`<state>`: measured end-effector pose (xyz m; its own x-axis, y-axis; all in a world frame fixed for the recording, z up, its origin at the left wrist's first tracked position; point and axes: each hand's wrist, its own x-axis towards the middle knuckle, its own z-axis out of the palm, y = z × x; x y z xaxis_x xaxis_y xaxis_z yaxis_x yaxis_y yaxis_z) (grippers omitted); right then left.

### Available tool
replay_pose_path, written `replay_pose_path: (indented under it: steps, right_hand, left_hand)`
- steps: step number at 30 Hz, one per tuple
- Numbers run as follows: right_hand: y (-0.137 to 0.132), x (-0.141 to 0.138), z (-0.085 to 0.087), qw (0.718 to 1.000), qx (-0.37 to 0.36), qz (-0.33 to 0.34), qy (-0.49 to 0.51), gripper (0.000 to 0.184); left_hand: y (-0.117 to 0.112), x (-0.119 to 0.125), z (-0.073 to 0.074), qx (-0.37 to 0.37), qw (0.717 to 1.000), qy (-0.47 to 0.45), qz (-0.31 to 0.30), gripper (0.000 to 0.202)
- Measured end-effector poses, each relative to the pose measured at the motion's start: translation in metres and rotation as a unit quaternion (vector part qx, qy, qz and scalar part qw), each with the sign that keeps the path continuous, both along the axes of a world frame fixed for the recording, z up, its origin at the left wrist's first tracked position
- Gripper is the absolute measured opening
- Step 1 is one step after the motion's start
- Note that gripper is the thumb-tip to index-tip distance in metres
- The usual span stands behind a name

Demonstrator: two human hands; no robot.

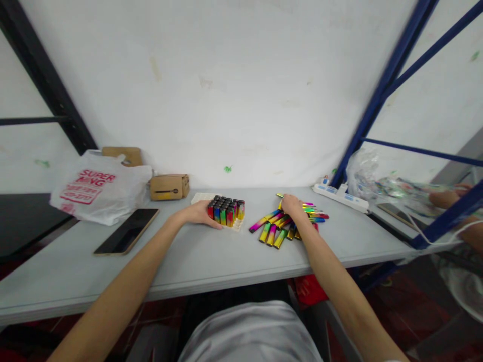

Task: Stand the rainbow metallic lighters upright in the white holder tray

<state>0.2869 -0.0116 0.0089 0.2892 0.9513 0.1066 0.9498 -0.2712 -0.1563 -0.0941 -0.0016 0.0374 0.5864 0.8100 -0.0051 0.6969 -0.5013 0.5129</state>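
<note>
Several lighters point(226, 208) with black tops and shiny rainbow bodies stand upright in a tight block on a pale tray point(238, 224). Cupped against the block's left side is my left hand point(199, 212), its thumb along the front and its other fingers partly hidden. To the right lies a loose heap of similar shiny lighters point(272, 235), pointing various ways. My right hand point(292, 205) is over the back of this heap with its fingers closed. A yellow-green lighter end point(279, 195) sticks out at its fingertips; the rest is hidden.
On the left are a phone point(127, 232), a white plastic bag point(101, 186) and a small cardboard box point(169, 187). A power strip point(341, 197) lies at the back right, beside a blue metal frame point(372, 108). Another person's arm point(445, 198) shows beyond it.
</note>
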Motion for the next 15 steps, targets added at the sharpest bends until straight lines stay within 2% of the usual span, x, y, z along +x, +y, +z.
replay_pose_path:
  steps: [6,15]
  right_hand:
    - [0.0063,0.0035,0.0057,0.999,0.032,-0.004,0.017,0.041]
    - [0.0078,0.0033,0.0017,1.000,0.012,0.000,0.019,0.042]
  left_hand:
    - [-0.0004,0.0004,0.0008,-0.011,1.000,-0.005,-0.004,0.086]
    - [-0.0012,-0.0011,0.0010,-0.018,1.000,-0.008,-0.007,0.086]
